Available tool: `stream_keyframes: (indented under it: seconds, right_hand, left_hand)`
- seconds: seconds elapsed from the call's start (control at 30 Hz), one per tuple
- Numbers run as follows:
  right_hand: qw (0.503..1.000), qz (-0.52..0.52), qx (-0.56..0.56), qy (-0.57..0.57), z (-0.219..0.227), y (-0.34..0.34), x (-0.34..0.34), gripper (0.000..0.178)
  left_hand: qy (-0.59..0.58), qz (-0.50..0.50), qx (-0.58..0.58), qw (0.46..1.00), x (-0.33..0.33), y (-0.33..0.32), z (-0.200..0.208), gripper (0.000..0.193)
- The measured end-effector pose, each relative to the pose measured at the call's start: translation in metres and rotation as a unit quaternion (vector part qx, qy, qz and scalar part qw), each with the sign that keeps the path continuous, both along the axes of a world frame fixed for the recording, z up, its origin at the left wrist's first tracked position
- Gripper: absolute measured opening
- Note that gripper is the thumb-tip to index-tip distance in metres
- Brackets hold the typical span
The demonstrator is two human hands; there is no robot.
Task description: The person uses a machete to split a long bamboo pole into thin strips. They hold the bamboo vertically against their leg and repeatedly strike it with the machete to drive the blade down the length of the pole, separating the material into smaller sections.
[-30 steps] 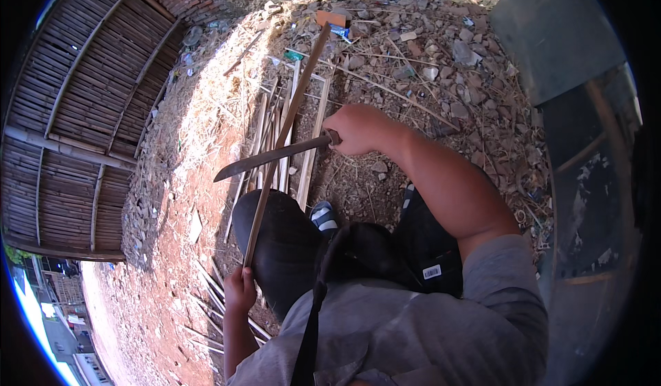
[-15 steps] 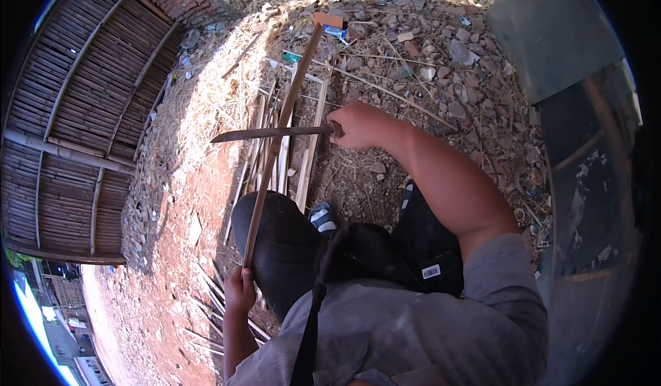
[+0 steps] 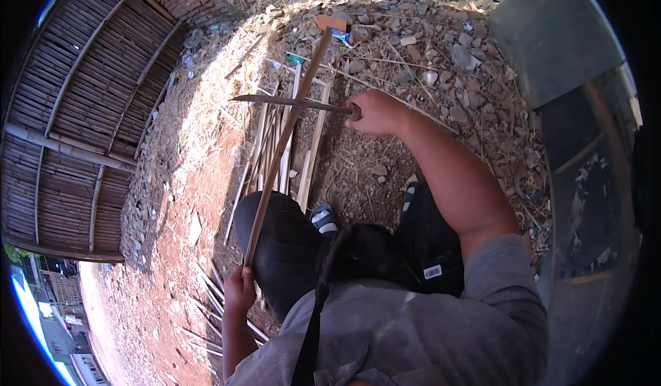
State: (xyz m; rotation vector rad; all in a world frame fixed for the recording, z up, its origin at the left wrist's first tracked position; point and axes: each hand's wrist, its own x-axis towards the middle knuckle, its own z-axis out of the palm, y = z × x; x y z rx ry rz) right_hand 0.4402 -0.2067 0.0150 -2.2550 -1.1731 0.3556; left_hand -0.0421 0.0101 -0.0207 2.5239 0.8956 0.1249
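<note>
My right hand [image 3: 375,113] is closed round the handle of a machete [image 3: 275,100], whose long dark blade points left. The blade crosses a long split-bamboo strip [image 3: 279,148] toward its far end; whether the two touch I cannot tell for sure. Down at the lower left, my left hand [image 3: 239,290] grips the near end of that strip. The strip slants up and away past my left knee [image 3: 272,231], its far end near an orange-brown block [image 3: 332,23]. Below the strip lie several pale bamboo strips [image 3: 306,169] on the ground.
More strips [image 3: 210,303] lie on the dirt beside my left forearm. A woven bamboo wall [image 3: 82,111] stands at the left, and a brick wall [image 3: 182,1] at the back. Rubble [image 3: 447,76] and straw cover the far ground. Grey-green panels [image 3: 558,42] rise at the right.
My right hand and the machete have moved up and a little to the right, farther along the strip. The strip's far end has swung slightly right. My left hand stays put.
</note>
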Motion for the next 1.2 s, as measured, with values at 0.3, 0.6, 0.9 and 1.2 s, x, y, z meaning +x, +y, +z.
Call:
stream_keyframes:
  seconds: [0.3, 0.6, 0.9, 1.2]
  right_hand:
    - [0.989, 0.142, -0.006, -0.043, -0.007, 0.023, -0.044, 0.021]
    - [0.998, 0.061, -0.003, -0.017, -0.025, 0.011, -0.006, 0.027]
    - [0.995, 0.101, -0.002, 0.0, -0.01, 0.023, -0.034, 0.024]
    - [0.988, 0.122, -0.051, -0.076, -0.005, 0.017, -0.032, 0.015]
  left_hand:
    - [-0.031, 0.009, -0.036, 0.999, -0.003, 0.002, -0.009, 0.045]
    - [-0.024, 0.047, -0.111, 0.992, -0.005, 0.009, -0.013, 0.055]
    - [-0.053, 0.063, -0.16, 0.984, -0.009, 0.01, -0.023, 0.055]
    - [-0.04, 0.068, -0.189, 0.979, -0.009, 0.014, -0.021, 0.056]
